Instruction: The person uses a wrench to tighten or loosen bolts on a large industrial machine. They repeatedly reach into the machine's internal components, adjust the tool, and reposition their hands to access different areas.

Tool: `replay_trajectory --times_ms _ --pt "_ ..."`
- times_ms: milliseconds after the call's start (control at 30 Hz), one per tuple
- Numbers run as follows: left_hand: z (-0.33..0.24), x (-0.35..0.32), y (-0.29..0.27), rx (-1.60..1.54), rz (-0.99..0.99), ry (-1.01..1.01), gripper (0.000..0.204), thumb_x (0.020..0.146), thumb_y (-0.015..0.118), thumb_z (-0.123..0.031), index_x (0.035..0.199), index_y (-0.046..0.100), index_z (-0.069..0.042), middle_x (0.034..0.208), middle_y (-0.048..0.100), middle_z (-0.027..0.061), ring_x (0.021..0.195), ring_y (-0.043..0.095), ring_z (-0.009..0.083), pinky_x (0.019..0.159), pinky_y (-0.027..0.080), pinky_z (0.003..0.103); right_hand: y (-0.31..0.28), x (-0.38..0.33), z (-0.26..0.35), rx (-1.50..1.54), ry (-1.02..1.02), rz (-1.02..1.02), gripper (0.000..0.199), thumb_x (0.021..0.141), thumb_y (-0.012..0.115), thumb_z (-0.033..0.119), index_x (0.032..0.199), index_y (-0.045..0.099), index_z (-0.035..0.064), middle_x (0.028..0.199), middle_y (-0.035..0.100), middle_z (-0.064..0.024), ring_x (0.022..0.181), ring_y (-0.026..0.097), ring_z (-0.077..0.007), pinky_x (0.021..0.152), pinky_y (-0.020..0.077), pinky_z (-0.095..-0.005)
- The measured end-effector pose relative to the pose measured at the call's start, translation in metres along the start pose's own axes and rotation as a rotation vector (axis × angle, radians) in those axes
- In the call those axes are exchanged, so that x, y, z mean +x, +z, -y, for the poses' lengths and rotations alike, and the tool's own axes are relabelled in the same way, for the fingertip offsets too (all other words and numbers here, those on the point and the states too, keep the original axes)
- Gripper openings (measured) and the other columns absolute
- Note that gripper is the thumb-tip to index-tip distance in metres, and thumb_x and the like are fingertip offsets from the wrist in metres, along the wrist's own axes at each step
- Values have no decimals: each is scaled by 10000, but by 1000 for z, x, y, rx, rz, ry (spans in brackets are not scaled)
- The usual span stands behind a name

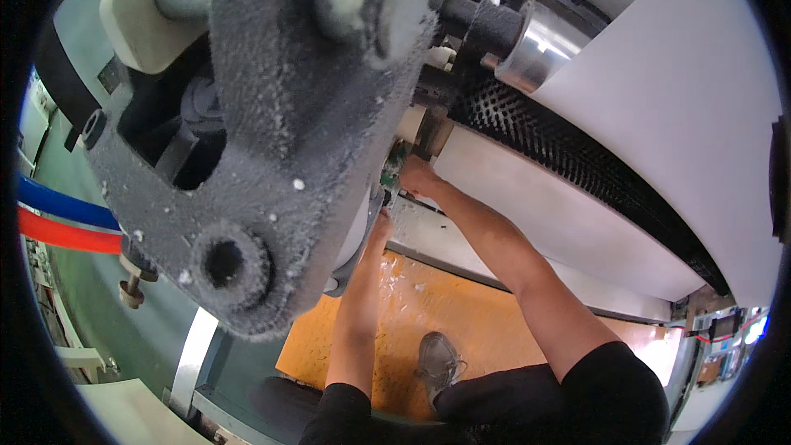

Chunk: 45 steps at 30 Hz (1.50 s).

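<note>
Both my arms reach down into the gap beside a large dark-grey machine casting coated with pale dust. My right hand is closed at the far end of the gap, against a small green part. What its fingers hold, if anything, is hidden. Slightly nearer and lower, my left hand touches or lies close to the casting's edge. Most of that hand is covered by the machine, and its fingers do not show.
A curved black bristled strip runs along a large white panel on the right. Near it is a shiny metal cylinder. Blue and red hoses enter at left. My shoe rests on an orange platform.
</note>
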<state>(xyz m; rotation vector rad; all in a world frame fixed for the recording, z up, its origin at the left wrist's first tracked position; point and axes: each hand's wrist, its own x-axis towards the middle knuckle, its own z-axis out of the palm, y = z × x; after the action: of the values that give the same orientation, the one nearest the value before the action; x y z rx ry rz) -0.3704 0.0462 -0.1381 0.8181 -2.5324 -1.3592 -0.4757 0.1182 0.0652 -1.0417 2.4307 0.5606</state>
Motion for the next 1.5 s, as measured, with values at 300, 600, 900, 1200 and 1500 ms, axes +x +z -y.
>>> replay_trajectory --times_ms 300,600,900,1200,1500 --pt "-64 -61 -25 -1016 243 -573 281 958 402 -308 803 385 -74 543 398 21 382 380 133 340 343 297 25 -43 -11 1470 208 -173 60 754 546 89 790 573 48 573 520 -78 439 484 -201 378 366 -350" --pt "-43 -193 -150 -933 511 -625 240 955 443 -271 793 404 -98 557 398 -5 393 365 114 353 314 282 17 -271 93 1838 225 169 244 944 397 144 1175 419 68 575 421 -32 369 388 -114 320 330 -280" --pt "13 -289 -287 -368 575 -488 389 927 464 -408 768 457 -53 563 483 45 424 479 138 383 394 302 107 -328 155 1588 226 2 393 951 388 156 1343 354 149 563 424 -13 411 425 -112 360 347 -256" --pt "33 -291 -303 -536 517 -398 224 953 453 -256 897 404 -44 578 420 14 431 411 98 388 366 287 71 -344 159 1316 290 168 280 913 380 181 1155 459 64 615 532 -117 467 542 -239 464 436 -391" --pt "35 -394 -393 -660 147 -668 248 960 438 -226 814 307 -76 546 346 23 361 327 115 327 318 287 23 -328 179 1134 370 201 276 773 425 103 1011 513 -7 728 602 -194 540 608 -305 444 454 -392"
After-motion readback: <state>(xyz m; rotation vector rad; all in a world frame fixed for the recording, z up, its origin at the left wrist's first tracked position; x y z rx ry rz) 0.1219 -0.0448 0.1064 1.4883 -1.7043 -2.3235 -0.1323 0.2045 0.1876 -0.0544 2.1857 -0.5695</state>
